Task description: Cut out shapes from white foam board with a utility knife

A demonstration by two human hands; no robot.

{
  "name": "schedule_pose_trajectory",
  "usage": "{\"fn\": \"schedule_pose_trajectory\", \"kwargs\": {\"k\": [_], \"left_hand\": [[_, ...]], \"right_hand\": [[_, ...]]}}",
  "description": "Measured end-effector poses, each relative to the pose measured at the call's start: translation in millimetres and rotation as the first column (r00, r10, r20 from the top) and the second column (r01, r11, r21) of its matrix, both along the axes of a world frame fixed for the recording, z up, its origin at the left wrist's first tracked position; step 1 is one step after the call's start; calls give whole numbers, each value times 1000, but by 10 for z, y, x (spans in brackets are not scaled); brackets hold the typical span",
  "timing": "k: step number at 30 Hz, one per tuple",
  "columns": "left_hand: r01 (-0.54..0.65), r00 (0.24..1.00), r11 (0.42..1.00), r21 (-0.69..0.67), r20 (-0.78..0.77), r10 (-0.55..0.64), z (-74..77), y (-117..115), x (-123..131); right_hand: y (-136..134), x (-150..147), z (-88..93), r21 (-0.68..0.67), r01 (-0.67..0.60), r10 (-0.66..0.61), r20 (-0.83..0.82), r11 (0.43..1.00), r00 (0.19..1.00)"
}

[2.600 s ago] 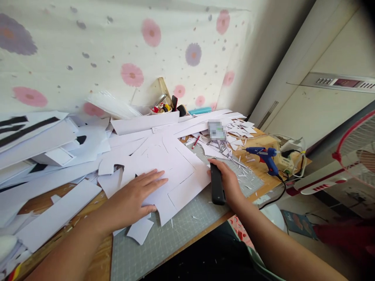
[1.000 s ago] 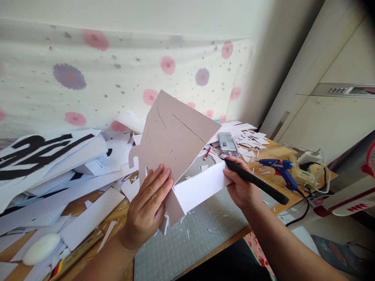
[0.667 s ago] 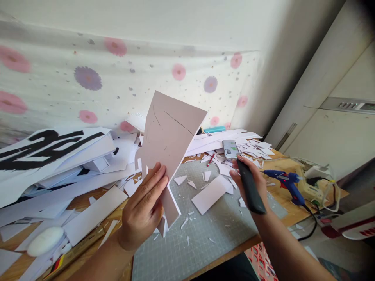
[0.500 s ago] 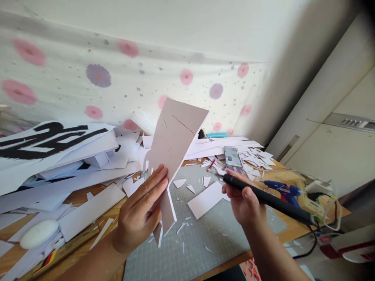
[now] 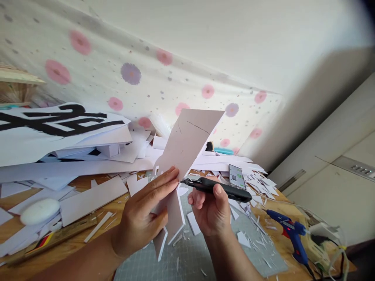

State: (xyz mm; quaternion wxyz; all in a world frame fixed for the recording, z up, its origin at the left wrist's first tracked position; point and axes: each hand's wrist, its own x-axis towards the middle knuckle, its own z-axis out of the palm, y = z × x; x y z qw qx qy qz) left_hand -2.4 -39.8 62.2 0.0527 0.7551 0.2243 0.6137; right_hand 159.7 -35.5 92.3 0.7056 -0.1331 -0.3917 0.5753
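Observation:
My left hand [image 5: 143, 216] grips a cut sheet of white foam board [image 5: 184, 150], held upright above the grey cutting mat [image 5: 205, 257]. Pencil lines and slits mark the sheet's shaded face. My right hand [image 5: 211, 208] is closed round a black utility knife [image 5: 218, 187]. The knife lies level, and its blade tip touches the sheet's right edge beside my left fingertips.
White board offcuts [image 5: 88, 164] pile up on the wooden table at left, one with black lettering [image 5: 55, 119]. A phone [image 5: 236, 176] lies among scraps. A blue glue gun [image 5: 288, 230] and cables sit at right. A white foam egg [image 5: 39, 210] and a ruler [image 5: 52, 240] lie at left.
The sheet was lifted off the mat and stood upright; a cut strip dropped onto the mat. My right hand has brought the knife's tip to the sheet's edge. The view has tilted.

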Motion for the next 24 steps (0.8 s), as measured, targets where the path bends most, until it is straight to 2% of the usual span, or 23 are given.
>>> {"fn": "schedule_pose_trajectory", "kwargs": {"k": [7,13,20,24], "left_hand": [[-25,998,999,-35,53,27,-21,-1,8],[-34,997,997,-64,67,38,7,-16,18],[-36,998,998,-59,56,40,17,-2,4],[-38,998,999,-34,49,40,17,10,5]], "right_hand": [[9,-48,-22,-48,-4,5,18,999,1000],[34,-72,-136,-99,5,-5,0,995,1000],[9,-121,-152,-142,-64,56,-61,988,997],[-20,-84,-109,-221,-161,143,-96,962,985]]}}
